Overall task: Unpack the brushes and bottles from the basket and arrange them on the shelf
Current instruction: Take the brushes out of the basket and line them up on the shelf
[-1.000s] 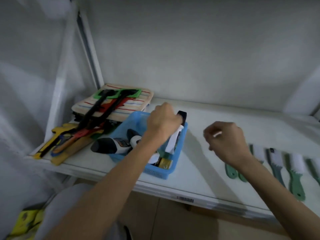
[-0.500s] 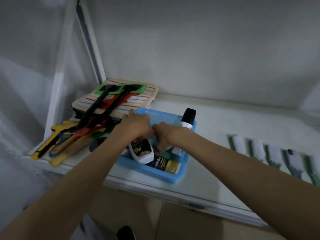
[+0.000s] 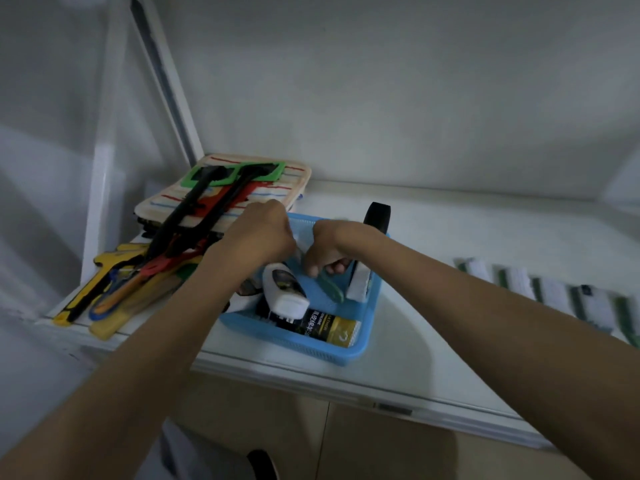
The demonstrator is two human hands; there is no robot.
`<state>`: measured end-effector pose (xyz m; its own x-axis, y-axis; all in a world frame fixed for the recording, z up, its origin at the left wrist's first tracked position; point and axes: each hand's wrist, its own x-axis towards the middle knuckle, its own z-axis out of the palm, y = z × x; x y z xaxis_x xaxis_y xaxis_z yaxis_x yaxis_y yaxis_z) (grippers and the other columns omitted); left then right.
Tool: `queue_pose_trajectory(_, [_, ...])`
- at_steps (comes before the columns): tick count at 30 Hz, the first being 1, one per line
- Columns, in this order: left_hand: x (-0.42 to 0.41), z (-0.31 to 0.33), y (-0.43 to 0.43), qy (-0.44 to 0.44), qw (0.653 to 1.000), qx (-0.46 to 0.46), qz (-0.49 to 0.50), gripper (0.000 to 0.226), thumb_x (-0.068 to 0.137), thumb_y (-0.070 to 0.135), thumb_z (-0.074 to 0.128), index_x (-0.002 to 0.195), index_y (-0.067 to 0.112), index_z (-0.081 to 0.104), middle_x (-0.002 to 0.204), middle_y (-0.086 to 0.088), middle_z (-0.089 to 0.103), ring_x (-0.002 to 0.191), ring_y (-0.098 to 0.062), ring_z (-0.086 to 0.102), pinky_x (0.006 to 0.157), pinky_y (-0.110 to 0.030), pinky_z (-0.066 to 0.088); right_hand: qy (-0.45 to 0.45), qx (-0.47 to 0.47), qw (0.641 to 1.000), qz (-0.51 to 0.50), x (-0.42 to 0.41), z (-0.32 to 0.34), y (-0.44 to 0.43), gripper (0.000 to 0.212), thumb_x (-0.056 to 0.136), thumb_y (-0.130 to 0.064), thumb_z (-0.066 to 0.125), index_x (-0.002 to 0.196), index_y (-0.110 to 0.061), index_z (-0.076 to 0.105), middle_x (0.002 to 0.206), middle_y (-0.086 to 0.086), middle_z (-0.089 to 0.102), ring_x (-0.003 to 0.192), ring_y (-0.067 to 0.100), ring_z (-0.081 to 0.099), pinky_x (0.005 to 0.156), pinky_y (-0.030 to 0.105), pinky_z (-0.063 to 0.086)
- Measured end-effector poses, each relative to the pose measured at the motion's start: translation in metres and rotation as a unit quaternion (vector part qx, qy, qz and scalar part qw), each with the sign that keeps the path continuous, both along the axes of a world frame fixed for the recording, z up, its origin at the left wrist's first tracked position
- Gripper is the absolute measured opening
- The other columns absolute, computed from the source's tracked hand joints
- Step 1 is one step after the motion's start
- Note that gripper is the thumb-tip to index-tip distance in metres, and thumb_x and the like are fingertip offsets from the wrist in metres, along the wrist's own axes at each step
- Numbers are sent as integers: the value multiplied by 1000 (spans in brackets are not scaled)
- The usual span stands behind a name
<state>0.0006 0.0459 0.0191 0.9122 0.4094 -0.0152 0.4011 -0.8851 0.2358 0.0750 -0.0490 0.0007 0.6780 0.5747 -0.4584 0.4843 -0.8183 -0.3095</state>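
A blue plastic basket [image 3: 298,342] sits near the front of the white shelf [image 3: 433,341]. In it lie a white bottle with a dark label [image 3: 284,289] and a black-and-gold bottle [image 3: 327,328]. A black-capped bottle [image 3: 377,216] leans at its far right corner. My right hand [image 3: 327,252] is curled around a green-handled brush [image 3: 331,289] inside the basket. My left hand [image 3: 259,233] is closed just beside it over the basket's far left. Its fingers are hidden, with something pale between the two hands. A row of several green brushes with white bristles [image 3: 554,296] lies on the shelf at the right.
A striped pad [image 3: 291,181] with black, red and green long-handled tools [image 3: 194,220] on it lies at the back left. Yellow and blue tools [image 3: 110,285] stick out over the shelf's left front edge. A slanted white post [image 3: 162,81] rises at the left.
My right hand came from the shelf right of the basket into the basket and closed on the green brush. My left hand stayed over the basket, now touching the right hand.
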Motion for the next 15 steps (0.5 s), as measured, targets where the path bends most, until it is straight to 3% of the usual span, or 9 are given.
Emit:
queue_pose_trajectory(3, [-30,2,-11,99,994,27,-33,29,82,44,68,77,18,56,70,4,51,61,-7,47,49,-22,36,7,2,1000,2,-1,3,-2,16,83,-13,66,74,-8,54,63,8,56,49,17,49,63,29,47])
queue_pose_trajectory(5, [-49,-1,-17,178,983,-21,-48,37,80,62,61,79,25,56,73,7,54,66,-5,50,55,-21,39,-34,16,999,13,-6,4,-2,16,83,-18,68,82,-8,55,66,6,59,50,17,52,55,25,47])
queue_pose_trajectory(7, [-56,-2,-18,202,976,-53,-57,54,66,74,64,97,29,64,86,7,64,81,-9,59,68,-26,48,-83,38,996,24,-13,3,-2,24,81,-23,72,87,-8,54,72,6,60,52,16,56,48,23,48])
queue_pose_trajectory(9, [-53,-8,-18,130,989,-48,-43,48,67,64,71,89,21,65,80,6,63,74,-10,58,60,-26,43,-108,64,992,23,-18,3,1,34,78,-23,76,90,-9,48,75,5,53,61,17,58,51,25,50])
queue_pose_trajectory(10, [-49,-12,-19,64,997,-37,-27,37,75,54,71,74,19,59,75,3,60,66,-9,54,55,-26,38,-111,74,991,16,-19,4,2,38,78,-22,77,93,-9,44,77,4,50,68,19,58,55,26,51])
queue_pose_trajectory(12, [-43,-20,-18,-24,1000,-7,4,39,88,39,62,61,18,42,69,-2,55,61,-12,51,54,-27,33,-103,89,991,-4,-20,9,2,42,76,-18,78,96,-9,43,83,6,53,75,20,58,57,26,51])
queue_pose_trajectory(15, [-45,-21,-11,86,994,11,-72,40,88,37,65,60,17,45,64,0,50,59,-12,49,60,-26,39,-95,88,992,-6,-20,14,-3,43,74,-18,80,99,-10,46,85,5,60,66,15,57,52,24,47])
